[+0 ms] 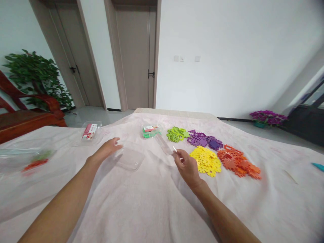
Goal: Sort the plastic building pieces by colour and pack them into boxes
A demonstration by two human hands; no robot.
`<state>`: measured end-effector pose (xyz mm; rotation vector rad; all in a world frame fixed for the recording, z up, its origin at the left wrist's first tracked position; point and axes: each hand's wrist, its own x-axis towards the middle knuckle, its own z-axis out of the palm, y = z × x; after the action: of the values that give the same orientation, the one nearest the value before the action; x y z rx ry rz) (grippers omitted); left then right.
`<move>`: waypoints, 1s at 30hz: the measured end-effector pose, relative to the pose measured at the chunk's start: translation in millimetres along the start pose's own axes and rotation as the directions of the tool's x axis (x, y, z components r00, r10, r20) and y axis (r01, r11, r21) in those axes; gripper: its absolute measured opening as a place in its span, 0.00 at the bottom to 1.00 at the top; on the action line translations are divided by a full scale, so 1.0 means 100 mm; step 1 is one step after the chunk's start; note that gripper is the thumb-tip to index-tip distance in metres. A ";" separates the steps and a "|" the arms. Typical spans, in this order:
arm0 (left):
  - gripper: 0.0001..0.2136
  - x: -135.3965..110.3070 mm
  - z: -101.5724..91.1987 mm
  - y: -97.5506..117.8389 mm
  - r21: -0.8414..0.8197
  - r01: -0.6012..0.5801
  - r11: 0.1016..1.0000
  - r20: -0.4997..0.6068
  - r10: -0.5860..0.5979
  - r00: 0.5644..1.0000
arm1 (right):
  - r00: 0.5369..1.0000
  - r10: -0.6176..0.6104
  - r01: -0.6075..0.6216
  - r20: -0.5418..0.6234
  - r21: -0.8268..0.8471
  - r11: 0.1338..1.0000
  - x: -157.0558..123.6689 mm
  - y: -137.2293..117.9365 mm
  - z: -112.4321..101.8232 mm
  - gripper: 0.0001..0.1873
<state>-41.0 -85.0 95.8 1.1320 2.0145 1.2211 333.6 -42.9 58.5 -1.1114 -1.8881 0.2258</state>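
In the head view, the right hand [187, 165] pinches the near end of a clear strip [163, 143] between its fingers, above the cloth-covered bench [136, 209]. The left hand [110, 148] has its fingers apart at the left edge of a clear plastic tray [130, 159]; whether they touch it, I cannot tell. Beyond the strip sits a labelled clear container [151, 128] with green pieces inside. Right of it lie flat snowflake-shaped pieces sorted by colour: a lime-green pile [176, 134], a purple pile [198, 138] touching darker purple pieces [214, 143], a yellow pile [205, 160] just beside the right hand, and an orange pile [236, 161]. Another clear container [89, 131], with a red-and-white label, stands beyond the left hand.
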 end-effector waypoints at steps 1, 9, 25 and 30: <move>0.26 -0.03 0.06 -0.06 -0.036 0.023 0.999 0.026 -0.022 0.999 | 0.999 0.028 -0.028 -0.024 0.008 1.000 0.01 0.02 0.03 0.11; 0.21 -0.32 0.88 -0.04 -0.432 0.147 0.890 0.119 -0.105 0.987 | 0.936 -0.339 0.340 0.097 0.006 0.940 -0.15 -0.01 0.18 0.18; 0.29 -0.54 1.14 -0.11 -0.637 0.058 0.769 0.086 -0.004 0.996 | 0.781 -0.570 0.542 0.255 0.178 0.822 -0.33 -0.30 0.10 0.24; 0.29 -0.55 1.16 -0.10 -0.663 0.054 0.747 0.060 -0.019 0.998 | 0.787 -0.555 0.542 0.269 0.128 0.831 -0.35 -0.30 0.18 0.20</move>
<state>72.5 -82.2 34.1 0.7387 1.3456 1.6808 308.1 -82.8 43.3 -0.4654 -2.3787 0.1010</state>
